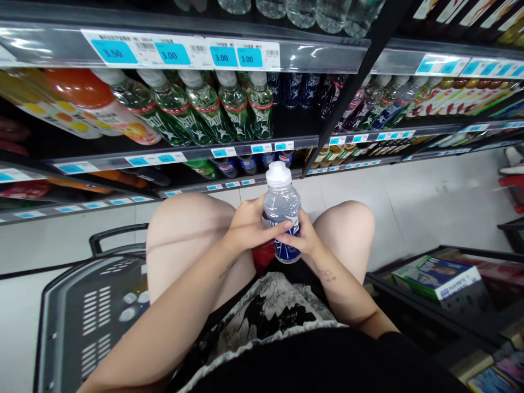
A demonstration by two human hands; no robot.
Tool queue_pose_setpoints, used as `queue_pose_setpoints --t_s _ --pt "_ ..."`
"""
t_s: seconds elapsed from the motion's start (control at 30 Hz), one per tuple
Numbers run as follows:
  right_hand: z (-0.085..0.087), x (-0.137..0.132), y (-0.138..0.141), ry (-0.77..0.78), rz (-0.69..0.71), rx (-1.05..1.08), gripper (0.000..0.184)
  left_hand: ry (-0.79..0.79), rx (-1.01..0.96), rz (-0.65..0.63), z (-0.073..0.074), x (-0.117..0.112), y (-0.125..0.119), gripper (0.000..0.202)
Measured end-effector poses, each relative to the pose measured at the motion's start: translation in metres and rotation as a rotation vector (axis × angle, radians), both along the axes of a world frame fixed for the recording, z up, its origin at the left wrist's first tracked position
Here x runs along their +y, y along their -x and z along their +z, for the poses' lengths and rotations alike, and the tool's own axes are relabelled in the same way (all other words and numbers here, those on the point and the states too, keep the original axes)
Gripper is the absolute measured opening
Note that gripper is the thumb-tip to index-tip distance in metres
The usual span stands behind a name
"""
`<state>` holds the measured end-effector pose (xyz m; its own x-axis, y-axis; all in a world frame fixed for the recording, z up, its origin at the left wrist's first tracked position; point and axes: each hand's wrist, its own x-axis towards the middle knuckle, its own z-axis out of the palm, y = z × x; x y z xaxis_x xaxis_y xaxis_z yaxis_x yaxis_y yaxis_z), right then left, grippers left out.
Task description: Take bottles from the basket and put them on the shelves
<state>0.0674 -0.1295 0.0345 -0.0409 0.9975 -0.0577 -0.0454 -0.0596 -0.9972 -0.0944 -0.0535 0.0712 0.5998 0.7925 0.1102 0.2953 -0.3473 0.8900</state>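
Observation:
A clear drink bottle (pixel 282 202) with a white cap and a dark blue label stands nearly upright between my knees. My left hand (pixel 250 225) wraps its left side, the thumb lying across the label. From the right, my right hand (pixel 305 234) closes round the same bottle, its thumb also on the label near the left one. The fingers behind the bottle are hidden. Ahead, a row of green-labelled bottles (pixel 200 106) with white caps fills part of the middle shelf, with dark blue-labelled bottles (pixel 290 90) to their right.
A grey shopping basket (pixel 73 322) with a black handle sits at my left, a few white-capped items inside. Shelf edges (pixel 188 155) with blue price tags run across in front. At the right, a low rack holds a green and blue box (pixel 438 275). Pale floor tiles (pixel 360 188) lie between.

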Motion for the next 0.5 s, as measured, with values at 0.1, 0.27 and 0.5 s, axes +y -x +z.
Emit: queue_pose_setpoints --t_s 0.1,0.27,0.5 --pt "-0.002 0.000 0.000 0.003 0.010 -0.013 0.075 0.002 -0.007 -0.004 0.000 0.000 0.000 0.048" --pt "0.000 0.001 0.001 0.026 0.005 0.023 0.077 0.032 0.045 -0.010 -0.002 0.001 0.002 0.054" --pt "0.002 -0.001 0.006 0.322 -0.099 0.257 0.081 0.111 -0.048 0.005 -0.016 0.005 -0.005 0.083"
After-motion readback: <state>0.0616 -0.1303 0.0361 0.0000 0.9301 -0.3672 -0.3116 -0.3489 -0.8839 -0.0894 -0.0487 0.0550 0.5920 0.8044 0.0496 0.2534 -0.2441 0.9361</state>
